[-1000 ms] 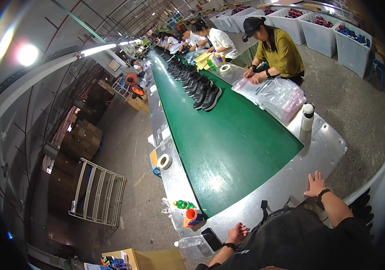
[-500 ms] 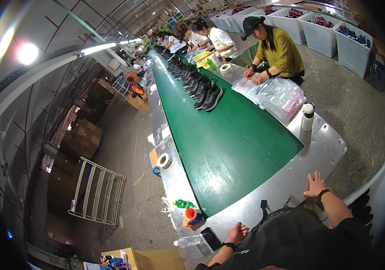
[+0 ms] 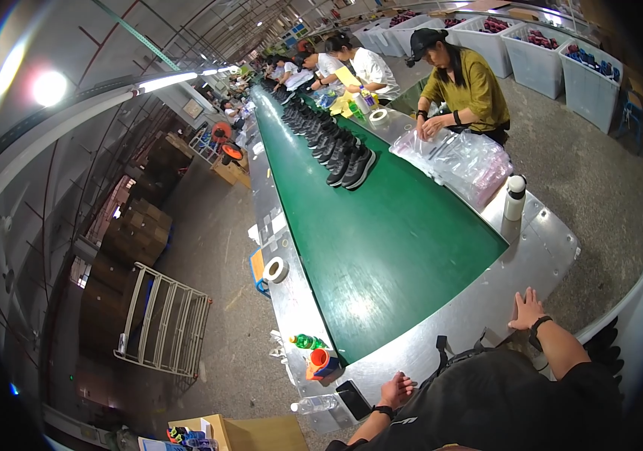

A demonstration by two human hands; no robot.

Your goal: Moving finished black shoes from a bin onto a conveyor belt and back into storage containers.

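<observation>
My right hand (image 3: 527,309) rests on the metal border (image 3: 457,293) at the end of a green conveyor belt (image 3: 389,248), fingers spread and nothing in them. Lower and to the left, my left hand (image 3: 397,390) lies at the border's near edge with loosely bent fingers, also holding nothing. Beside it is a black phone (image 3: 353,400), with a clear plastic bottle (image 3: 314,405) further left. An orange and blue container (image 3: 321,364) and a green bottle (image 3: 307,342) stand just beyond. Dark shoes (image 3: 351,167) line the belt's middle in a long row, away from both hands.
A tape roll (image 3: 275,270) sits on the left border. Along the right are a white bottle (image 3: 515,198), clear plastic bags (image 3: 457,161) and a co-worker in an olive top (image 3: 476,86). White bins (image 3: 588,86) stand behind. A metal rack (image 3: 163,319) is on the left floor.
The co-worker in the olive top has brought both hands together above the bags. Farther along, a person in white has a yellow sheet raised. My hands stay where they were.
</observation>
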